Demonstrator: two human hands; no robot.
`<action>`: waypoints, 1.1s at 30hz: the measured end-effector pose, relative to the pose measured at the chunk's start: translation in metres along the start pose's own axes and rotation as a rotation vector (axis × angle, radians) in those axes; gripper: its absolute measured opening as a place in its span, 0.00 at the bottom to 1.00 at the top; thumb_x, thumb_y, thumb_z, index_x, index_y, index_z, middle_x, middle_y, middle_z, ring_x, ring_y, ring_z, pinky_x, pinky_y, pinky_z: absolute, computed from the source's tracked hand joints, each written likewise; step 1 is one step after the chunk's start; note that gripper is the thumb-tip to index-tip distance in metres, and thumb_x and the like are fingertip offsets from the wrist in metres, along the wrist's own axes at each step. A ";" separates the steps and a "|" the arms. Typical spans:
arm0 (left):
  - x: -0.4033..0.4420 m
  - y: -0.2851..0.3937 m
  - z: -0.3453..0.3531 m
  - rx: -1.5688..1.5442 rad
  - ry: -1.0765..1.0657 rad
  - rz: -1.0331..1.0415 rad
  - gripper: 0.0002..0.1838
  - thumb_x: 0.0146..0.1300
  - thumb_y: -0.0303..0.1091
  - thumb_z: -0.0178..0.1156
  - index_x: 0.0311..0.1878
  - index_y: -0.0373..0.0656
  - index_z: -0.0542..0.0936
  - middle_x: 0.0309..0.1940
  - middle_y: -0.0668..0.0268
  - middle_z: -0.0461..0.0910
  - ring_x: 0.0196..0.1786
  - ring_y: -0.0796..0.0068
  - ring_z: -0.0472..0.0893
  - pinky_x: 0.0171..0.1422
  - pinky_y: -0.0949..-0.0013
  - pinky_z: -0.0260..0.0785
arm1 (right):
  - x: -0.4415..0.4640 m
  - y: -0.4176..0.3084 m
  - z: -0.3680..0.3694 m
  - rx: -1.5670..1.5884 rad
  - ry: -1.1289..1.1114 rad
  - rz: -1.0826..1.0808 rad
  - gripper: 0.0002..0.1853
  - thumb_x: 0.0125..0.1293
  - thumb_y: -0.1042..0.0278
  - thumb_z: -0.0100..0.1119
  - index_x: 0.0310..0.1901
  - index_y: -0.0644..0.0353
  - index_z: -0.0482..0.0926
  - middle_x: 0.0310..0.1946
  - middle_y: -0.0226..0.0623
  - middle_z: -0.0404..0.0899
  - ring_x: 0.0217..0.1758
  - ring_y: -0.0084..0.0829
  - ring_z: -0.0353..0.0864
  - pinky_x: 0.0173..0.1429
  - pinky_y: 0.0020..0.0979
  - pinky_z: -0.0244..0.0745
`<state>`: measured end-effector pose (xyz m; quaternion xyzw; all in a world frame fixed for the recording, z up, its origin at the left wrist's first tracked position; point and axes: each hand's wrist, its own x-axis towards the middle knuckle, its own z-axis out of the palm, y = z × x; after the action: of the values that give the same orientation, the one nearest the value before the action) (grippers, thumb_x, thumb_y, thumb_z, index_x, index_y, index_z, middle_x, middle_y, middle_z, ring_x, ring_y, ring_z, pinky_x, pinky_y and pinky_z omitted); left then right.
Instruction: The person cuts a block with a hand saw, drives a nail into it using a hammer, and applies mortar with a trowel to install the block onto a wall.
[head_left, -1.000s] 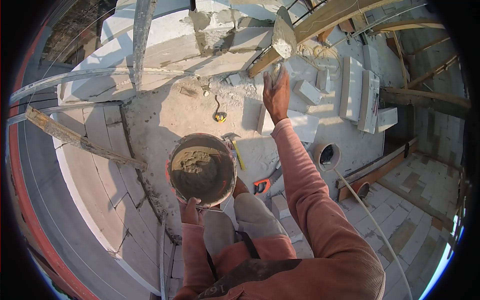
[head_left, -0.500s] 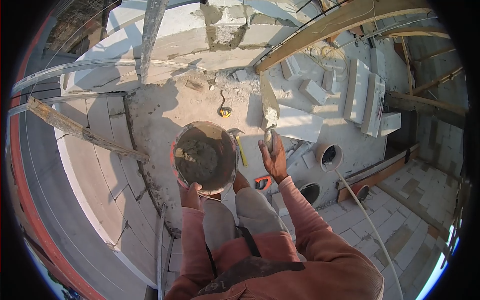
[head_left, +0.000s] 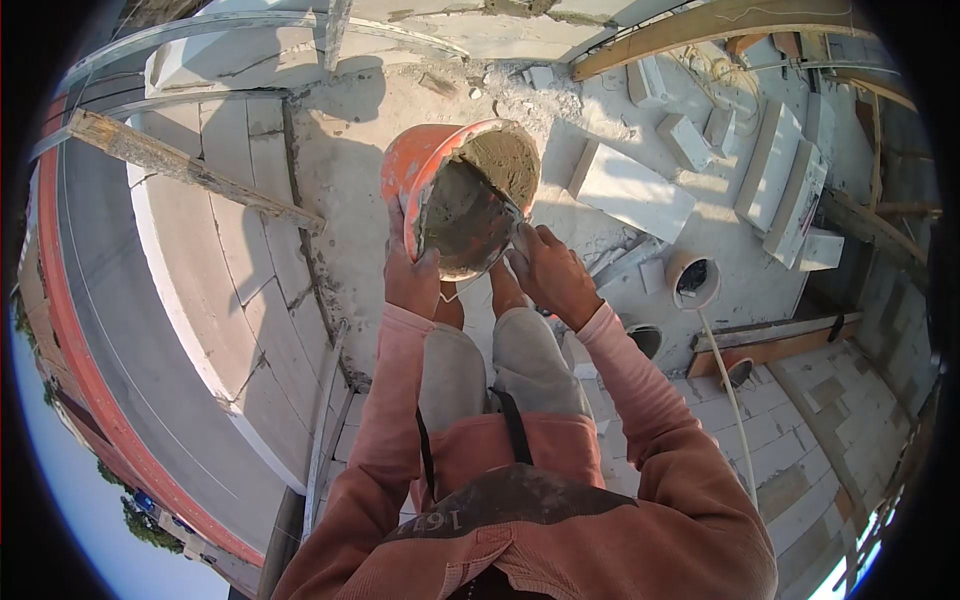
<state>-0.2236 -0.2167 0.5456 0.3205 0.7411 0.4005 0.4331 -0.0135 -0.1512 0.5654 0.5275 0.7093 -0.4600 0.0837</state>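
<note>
An orange bucket is tilted in front of me, its mouth turned toward the right, with wet grey mortar inside. My left hand grips the bucket's rim on its near left side. At the rim's right side, my right hand is closed round the handle of a trowel, whose blade reaches into the bucket against the mortar. Much of the blade is hard to tell from the mortar-smeared inner wall.
White blocks lie on the floor to the right, near a small bucket with a pale hose. Wooden beams cross at upper right and left. A low block wall curves along the left.
The bucket has been raised and tipped sideways. My right hand has brought the trowel from beyond the bucket back into it. The view has shifted, so the far wall sits higher.
</note>
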 end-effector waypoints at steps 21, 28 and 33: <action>0.012 -0.006 0.007 -0.656 -0.006 -0.489 0.30 0.60 0.17 0.52 0.67 0.43 0.66 0.48 0.62 0.79 0.43 0.67 0.84 0.39 0.61 0.82 | -0.031 0.035 -0.048 1.609 -0.243 0.046 0.24 0.74 0.60 0.52 0.65 0.67 0.72 0.38 0.37 0.79 0.24 0.23 0.75 0.24 0.25 0.71; -0.006 -0.025 0.005 -0.586 0.062 -0.466 0.31 0.59 0.19 0.53 0.68 0.45 0.66 0.50 0.60 0.79 0.46 0.63 0.84 0.44 0.53 0.86 | 0.089 0.021 -0.102 0.673 0.667 -0.192 0.32 0.74 0.54 0.61 0.70 0.68 0.68 0.45 0.46 0.79 0.35 0.32 0.81 0.38 0.35 0.80; -0.023 -0.038 -0.005 -0.491 0.047 -0.534 0.34 0.57 0.20 0.53 0.70 0.46 0.63 0.50 0.59 0.79 0.49 0.62 0.84 0.47 0.52 0.86 | 0.190 0.024 -0.086 -0.044 0.983 -0.184 0.28 0.73 0.59 0.58 0.70 0.63 0.68 0.52 0.54 0.74 0.47 0.55 0.82 0.47 0.46 0.82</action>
<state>-0.2233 -0.2552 0.5228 -0.0069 0.6903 0.4465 0.5693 -0.0442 0.0404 0.4854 0.6152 0.7179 -0.1474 -0.2905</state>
